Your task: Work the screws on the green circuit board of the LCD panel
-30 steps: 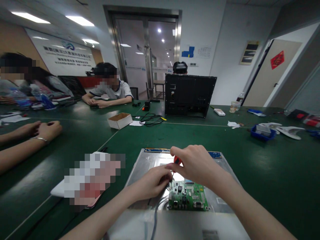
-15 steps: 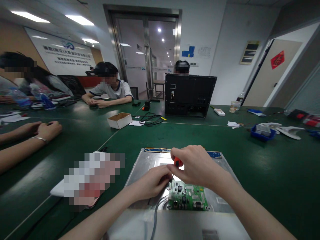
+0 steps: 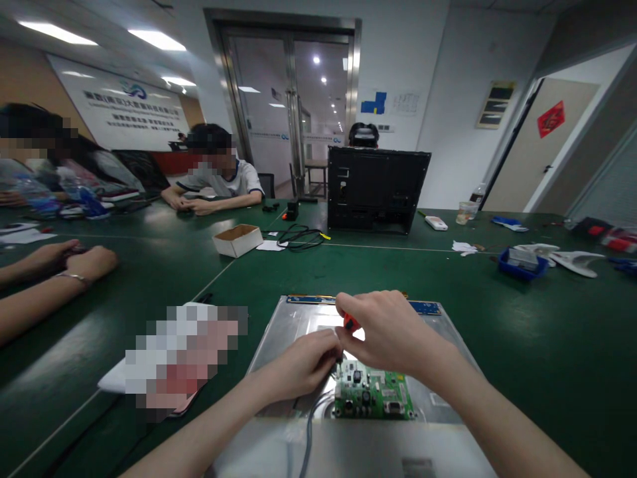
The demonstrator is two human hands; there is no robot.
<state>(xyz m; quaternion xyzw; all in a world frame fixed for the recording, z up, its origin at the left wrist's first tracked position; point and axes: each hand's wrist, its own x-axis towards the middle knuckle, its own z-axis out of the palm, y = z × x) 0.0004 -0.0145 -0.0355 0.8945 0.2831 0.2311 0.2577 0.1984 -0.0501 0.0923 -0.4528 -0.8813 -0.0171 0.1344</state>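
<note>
A flat metal panel (image 3: pixel 288 318) lies on the green table (image 3: pixel 522 332) in front of me, with a green circuit board (image 3: pixel 375 397) on its middle. My right hand (image 3: pixel 391 332) is closed around a screwdriver with a red handle (image 3: pixel 351 323), held upright over the board's upper left corner. My left hand (image 3: pixel 303 365) is pinched at the screwdriver's lower end beside that corner; what its fingertips hold is hidden. Grey cables (image 3: pixel 311 415) run from the board toward me.
A blurred-out object (image 3: pixel 174 358) lies left of the panel. Farther back stand a cardboard box (image 3: pixel 237 239), black cables (image 3: pixel 298 236) and a black monitor back (image 3: pixel 375 189). A blue tray (image 3: pixel 522 260) and white parts sit right. Another person's hands (image 3: pixel 74 262) rest at left; others sit beyond.
My right hand has shifted slightly left with the screwdriver. The neighbouring person's hands at left moved a little. The panel and board stay put.
</note>
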